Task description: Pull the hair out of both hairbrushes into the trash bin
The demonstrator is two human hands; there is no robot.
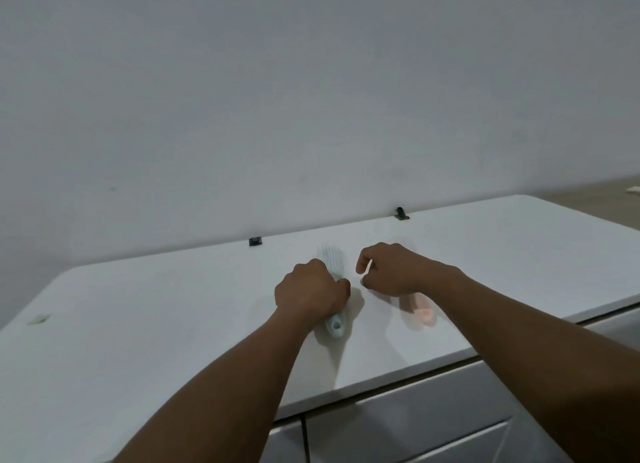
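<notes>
A pale blue hairbrush [331,258] lies on the white table [173,306], bristles up, head pointing away from me. My left hand [311,287] is closed around the middle of its handle; the handle's end [336,324] sticks out below my fist. A pink hairbrush [420,312] lies just to the right, blurred, its head hidden under my right hand [391,270]. My right hand hovers with fingers curled, thumb and forefinger pinched near each other; whether it holds hair is too small to tell. No trash bin is in view.
The table stands against a plain white wall. Two small black clips [255,241] [401,213] sit at its far edge, and a small pale scrap [38,318] lies at the left. The front edge runs diagonally below my forearms, with floor at the far right.
</notes>
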